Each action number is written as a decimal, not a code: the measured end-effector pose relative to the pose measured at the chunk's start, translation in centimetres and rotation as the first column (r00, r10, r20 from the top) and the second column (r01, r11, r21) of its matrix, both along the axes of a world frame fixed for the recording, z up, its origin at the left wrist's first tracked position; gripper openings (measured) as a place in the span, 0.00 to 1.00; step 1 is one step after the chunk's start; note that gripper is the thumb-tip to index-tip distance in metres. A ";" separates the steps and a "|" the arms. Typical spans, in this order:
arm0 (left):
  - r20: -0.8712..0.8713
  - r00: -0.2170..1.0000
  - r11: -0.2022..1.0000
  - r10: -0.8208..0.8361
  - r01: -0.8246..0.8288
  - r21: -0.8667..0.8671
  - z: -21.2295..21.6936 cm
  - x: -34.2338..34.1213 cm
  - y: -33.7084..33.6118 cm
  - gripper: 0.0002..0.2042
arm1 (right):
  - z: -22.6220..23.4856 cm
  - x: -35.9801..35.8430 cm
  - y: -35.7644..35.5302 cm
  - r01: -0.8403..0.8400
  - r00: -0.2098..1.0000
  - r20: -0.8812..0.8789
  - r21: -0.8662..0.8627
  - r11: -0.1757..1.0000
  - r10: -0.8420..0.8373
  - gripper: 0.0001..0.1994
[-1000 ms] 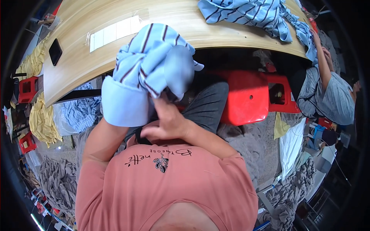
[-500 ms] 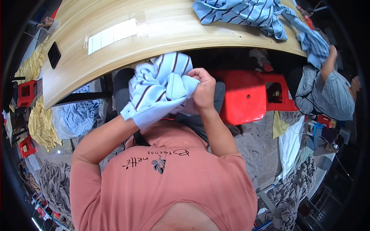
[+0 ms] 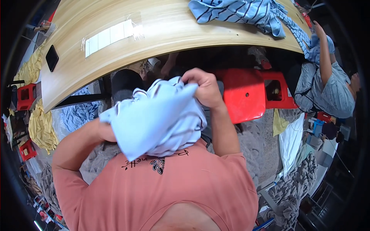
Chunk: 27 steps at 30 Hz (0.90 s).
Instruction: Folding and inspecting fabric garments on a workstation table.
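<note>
A light-blue shirt (image 3: 158, 119) with dark and white stripes is bunched up in front of my chest, below the table edge. Its plain, unstriped side faces up and looks blurred. My right hand (image 3: 205, 87) is closed, its fingers pinching the shirt's upper right edge. At the lower left, my left hand (image 3: 108, 132) goes under or into the cloth. Its fingers are hidden there, so their grip does not show.
A wooden table (image 3: 154, 32) spans the front, bearing a black phone (image 3: 52, 58), a taped paper strip (image 3: 110, 37) and another striped garment (image 3: 243, 15). A red stool (image 3: 244, 94) stands right of me. Another person's arm (image 3: 326, 57) handles cloth at the far right. Yellow garments (image 3: 40, 127) lie left.
The shirt has come down toward my chest and spread, its plain side now on top. My left arm has swung outward and its hand slid under the cloth. The right hand keeps its pinch.
</note>
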<state>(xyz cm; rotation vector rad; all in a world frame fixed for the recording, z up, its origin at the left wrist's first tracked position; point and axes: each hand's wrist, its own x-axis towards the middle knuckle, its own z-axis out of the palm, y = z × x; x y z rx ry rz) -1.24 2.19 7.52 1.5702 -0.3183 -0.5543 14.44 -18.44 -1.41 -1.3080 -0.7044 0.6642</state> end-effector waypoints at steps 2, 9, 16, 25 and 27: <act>0.138 0.952 0.929 -0.273 0.224 0.293 -0.9 -0.6 2.4 0.22 | 0.2 0.9 -0.8 -0.434 0.891 0.073 -0.156 0.887 0.448 0.12; 0.517 0.780 0.681 -0.353 -0.165 0.714 3.1 4.0 -3.3 0.09 | 0.1 1.5 -0.8 -0.048 0.979 -0.186 0.176 0.983 0.081 0.11; 0.476 0.878 0.718 0.054 -0.365 0.592 8.1 4.7 -5.9 0.10 | -10.2 -1.2 2.0 -0.181 0.572 -0.740 0.305 0.935 0.352 0.45; -0.149 0.910 0.785 0.387 -0.239 0.572 5.5 -0.3 2.2 0.27 | 1.1 -3.8 2.2 -0.556 0.806 -0.204 0.060 0.829 0.556 0.36; -0.064 0.898 0.730 0.435 -0.310 0.610 3.8 -2.7 4.5 0.30 | 1.3 -4.6 2.7 -0.571 0.807 -0.177 0.011 0.821 0.563 0.34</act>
